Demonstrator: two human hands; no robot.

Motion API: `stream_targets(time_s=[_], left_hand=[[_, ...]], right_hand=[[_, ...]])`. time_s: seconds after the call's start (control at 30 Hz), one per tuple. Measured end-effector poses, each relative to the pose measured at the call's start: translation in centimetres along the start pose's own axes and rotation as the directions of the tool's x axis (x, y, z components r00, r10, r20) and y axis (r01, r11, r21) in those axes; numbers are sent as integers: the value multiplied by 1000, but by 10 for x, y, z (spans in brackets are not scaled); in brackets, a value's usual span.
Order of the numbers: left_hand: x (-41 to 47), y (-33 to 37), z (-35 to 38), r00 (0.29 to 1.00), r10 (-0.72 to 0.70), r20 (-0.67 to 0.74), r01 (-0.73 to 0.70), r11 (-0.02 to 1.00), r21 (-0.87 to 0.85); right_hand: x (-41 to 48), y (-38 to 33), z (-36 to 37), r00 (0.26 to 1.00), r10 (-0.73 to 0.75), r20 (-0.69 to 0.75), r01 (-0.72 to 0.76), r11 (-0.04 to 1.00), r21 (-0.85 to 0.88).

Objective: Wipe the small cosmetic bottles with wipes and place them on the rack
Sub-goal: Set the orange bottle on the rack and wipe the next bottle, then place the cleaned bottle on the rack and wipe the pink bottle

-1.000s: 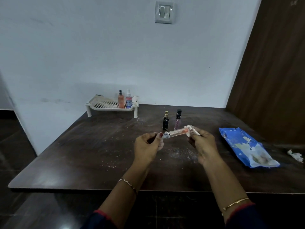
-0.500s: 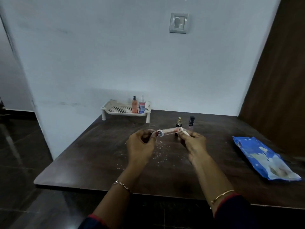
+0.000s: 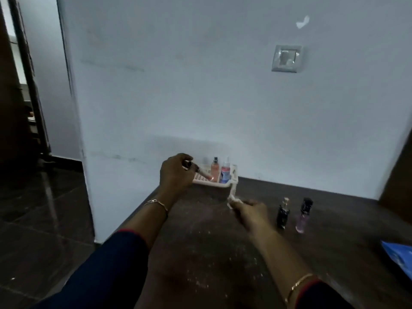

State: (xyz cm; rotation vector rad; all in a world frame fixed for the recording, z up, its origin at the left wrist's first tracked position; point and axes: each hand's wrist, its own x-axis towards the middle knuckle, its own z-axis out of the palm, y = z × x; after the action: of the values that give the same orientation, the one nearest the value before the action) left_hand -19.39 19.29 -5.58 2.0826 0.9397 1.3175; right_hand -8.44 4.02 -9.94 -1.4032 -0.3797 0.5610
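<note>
Left hand (image 3: pixel 176 175) holds the small pink bottle (image 3: pixel 203 173), tipped, just over the white rack (image 3: pixel 211 184) beside the orange bottle (image 3: pixel 215 169). Right hand (image 3: pixel 250 211) pinches the wipe (image 3: pixel 231 200) above the table (image 3: pixel 200 241). It looks like the putting-away step; next, stand it up and let go gently

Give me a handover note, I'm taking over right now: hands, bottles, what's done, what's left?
Left hand holds the slim pink bottle tilted over the rack, tip low beside the peach bottle; not released yet.
Right hand grips the wipe above the table.
Done: peach bottle and blue-labelled bottle stand in the rack.
Left: set down the pink one, then wipe and rack the black bottle and lilac bottle standing on the table. Wipes pack lies at the right edge.
</note>
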Motion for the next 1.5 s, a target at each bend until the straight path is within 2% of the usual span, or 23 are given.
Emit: stream_targets(time_s=[0.17,0.33,0.47,0.67,1.0,1.5], left_hand=[[49,-14,28,999,22,-33,-19,996,89],[80,-31,63,997,34,74,-46,983,178],[96,-42,84,992,36,124,-58,982,181],[107,-45,104,973,75,216,-126,964,233],[110,-47,110,965,98,245,-147,971,188],[110,-49,107,958,76,276,-177,916,361]], right_hand=[[34,6,1,1000,5,-5,-6,999,-52],[61,18,3,998,40,50,-39,999,-14],[74,20,6,990,68,123,-70,997,14],[90,24,1,989,71,129,-75,997,21],[101,37,-4,988,127,86,-128,992,-4],[97,33,-5,988,115,106,-116,993,9]])
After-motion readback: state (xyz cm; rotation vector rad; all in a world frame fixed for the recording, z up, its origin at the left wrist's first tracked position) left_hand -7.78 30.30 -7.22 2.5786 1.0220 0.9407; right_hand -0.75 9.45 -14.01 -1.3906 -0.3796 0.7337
